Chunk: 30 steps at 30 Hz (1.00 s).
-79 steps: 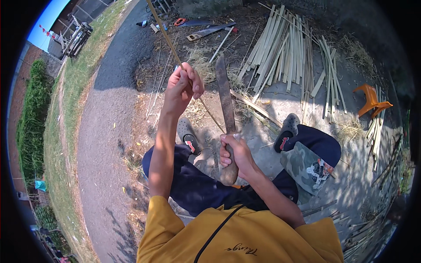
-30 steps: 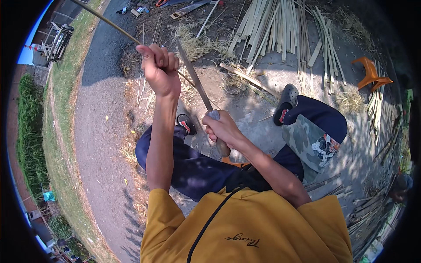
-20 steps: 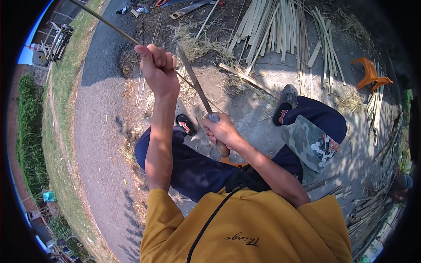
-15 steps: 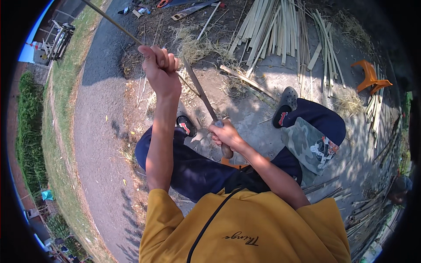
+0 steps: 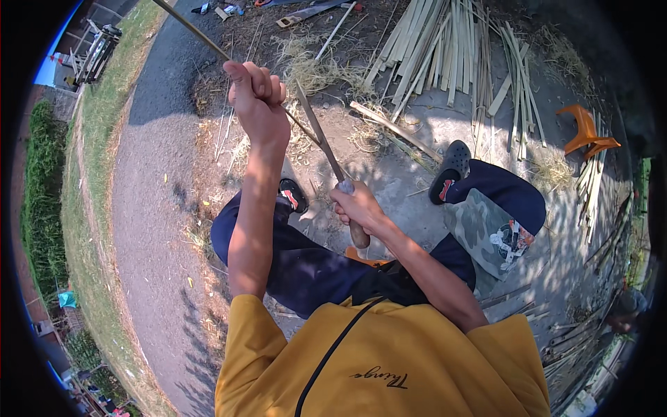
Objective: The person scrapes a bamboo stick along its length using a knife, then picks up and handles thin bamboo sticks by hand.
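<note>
My left hand (image 5: 260, 108) is raised and closed around a long, thin bamboo strip (image 5: 198, 36), thumb on top. The strip slants from the upper left down through the fist, and its lower end reaches the knife. My right hand (image 5: 363, 210), lower and nearer my body, grips the wooden handle of a long knife (image 5: 314, 125). The blade points up and away to the left. Strip and blade meet a little above my right hand. A camouflage-patterned cloth (image 5: 472, 222) lies over my right leg.
Many pale split strips (image 5: 424, 52) lie fanned out at the far right of centre. Curly shavings (image 5: 313, 69) are scattered ahead of my feet. An orange plastic stool (image 5: 589, 132) lies at the right. A saw (image 5: 313, 14) rests at the far edge, and a paved path (image 5: 149, 208) runs along the left.
Both grips stay the same. The strip and blade have shifted slightly against each other, their meeting point now a little farther up the blade. The whole view has moved slightly.
</note>
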Available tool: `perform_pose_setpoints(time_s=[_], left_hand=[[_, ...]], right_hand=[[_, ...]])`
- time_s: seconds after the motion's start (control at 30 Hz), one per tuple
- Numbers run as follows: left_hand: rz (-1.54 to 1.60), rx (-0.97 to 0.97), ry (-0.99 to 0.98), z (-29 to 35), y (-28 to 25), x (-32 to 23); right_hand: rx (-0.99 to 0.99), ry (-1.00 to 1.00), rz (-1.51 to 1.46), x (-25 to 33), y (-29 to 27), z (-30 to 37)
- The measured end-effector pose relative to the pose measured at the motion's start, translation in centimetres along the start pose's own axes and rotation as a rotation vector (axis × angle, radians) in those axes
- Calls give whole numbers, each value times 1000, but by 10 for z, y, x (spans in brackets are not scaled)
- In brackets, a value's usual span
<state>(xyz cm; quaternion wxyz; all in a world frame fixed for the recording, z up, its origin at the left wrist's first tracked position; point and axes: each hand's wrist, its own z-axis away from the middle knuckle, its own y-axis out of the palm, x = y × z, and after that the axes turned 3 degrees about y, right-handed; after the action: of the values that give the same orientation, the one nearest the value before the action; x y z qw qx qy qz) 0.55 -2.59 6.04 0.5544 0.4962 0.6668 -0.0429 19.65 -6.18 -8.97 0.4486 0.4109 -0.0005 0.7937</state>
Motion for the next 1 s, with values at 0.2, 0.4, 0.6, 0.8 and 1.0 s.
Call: perform_pose_setpoints(time_s=[0.2,0.4,0.6,0.8,1.0], left_hand=[[9,0,-39,0,1,2],[12,56,-44,-1,-8,1],[-131,239,-206,-6,-25,-10],[5,238,-190,-4,-36,3],[-76,52,-38,4,-21,4]], right_hand=[[-35,-6,109,-15,-16,-13],[36,82,113,28,-36,-16],[159,-83,-44,58,-30,14],[273,-57,64,62,-15,32],[200,-6,27,45,19,32]])
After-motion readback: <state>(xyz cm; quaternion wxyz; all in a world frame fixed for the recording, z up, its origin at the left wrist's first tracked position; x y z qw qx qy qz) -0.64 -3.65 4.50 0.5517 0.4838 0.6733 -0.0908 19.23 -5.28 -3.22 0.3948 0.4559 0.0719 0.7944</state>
